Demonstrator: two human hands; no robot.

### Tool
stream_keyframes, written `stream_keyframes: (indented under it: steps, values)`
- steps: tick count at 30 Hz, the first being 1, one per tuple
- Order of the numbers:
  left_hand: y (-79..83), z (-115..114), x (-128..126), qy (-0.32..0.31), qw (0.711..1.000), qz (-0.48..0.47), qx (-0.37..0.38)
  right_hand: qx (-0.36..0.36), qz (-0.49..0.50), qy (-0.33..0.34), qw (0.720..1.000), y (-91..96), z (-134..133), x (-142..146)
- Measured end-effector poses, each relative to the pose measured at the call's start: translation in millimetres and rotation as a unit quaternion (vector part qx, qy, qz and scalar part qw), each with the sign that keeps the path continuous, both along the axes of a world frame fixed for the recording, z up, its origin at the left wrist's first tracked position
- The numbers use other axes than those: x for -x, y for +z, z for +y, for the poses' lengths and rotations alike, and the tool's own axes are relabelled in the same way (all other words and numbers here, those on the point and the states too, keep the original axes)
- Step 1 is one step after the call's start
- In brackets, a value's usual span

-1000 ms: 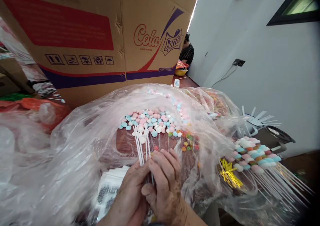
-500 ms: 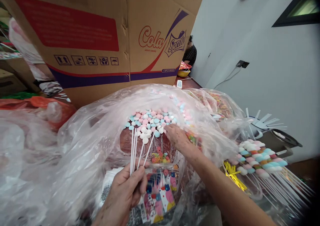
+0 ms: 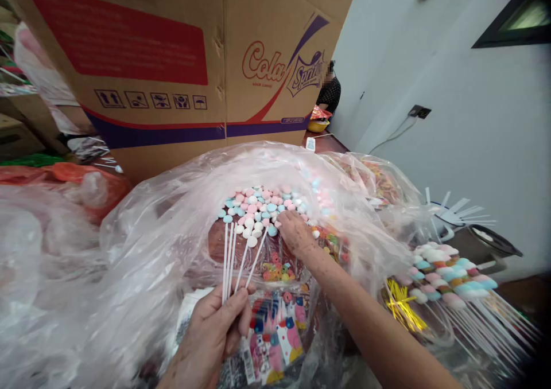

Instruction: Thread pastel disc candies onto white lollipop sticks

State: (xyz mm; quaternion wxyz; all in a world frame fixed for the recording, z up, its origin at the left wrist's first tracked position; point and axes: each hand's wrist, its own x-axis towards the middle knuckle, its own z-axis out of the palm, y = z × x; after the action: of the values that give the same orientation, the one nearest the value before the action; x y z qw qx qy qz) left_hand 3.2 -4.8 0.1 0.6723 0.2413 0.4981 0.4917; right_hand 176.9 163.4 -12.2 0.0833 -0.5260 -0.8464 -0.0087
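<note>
- Okay, left hand (image 3: pixel 226 323): fingers closed round about five white sticks (image 3: pixel 229 257), near side of the pastel candy heap (image 3: pixel 270 207). Three sticks stand close together, two fan out to the right.
- Right hand (image 3: pixel 299 234): over the near right part of the heap, fingers bent down at the candies. Fingertips hidden, cannot tell whether they hold one.
- Sticks: probably light, fairly stiff, smooth enough to slip past each other (that fan looks loose). Best gripped low, near the bottom ends, thumb pressed across all of them; sideways force could bend them.
- Candies: small rounded discs, pink, blue and white; likely very light, maybe soft or crumbly (texture not clear). Take by the rim with a gentle two-finger pinch; a hard squeeze could dent or crack one.
- Ring gummies (image 3: pixel 279 273): nearer the wearer than the heap; likely rubbery and a bit tacky.
- Printed packets (image 3: pixel 275 349): nearer still, likely thin and slippery.
- Clear plastic film (image 3: pixel 146 234): left of the heap and around it, crinkled, liable to snag fingers.
- Loaded candy skewers (image 3: pixel 450 274): well right of the heap, gold twist ties (image 3: pixel 402 306) just beside them.
</note>
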Motion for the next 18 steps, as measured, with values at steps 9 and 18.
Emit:
stream_keyframes:
  steps: [9, 18]
  values:
    - [-0.3, -1, -1, -0.013, 1.000, -0.006, -0.001, 0.039, -0.025, 0.003, 0.999, 5.5, -10, -1]
    - [-2.1, -1, 0, -0.051, 0.999, 0.015, -0.012, 0.082, 0.033, -0.039, 0.995, 7.5, -32, -28]
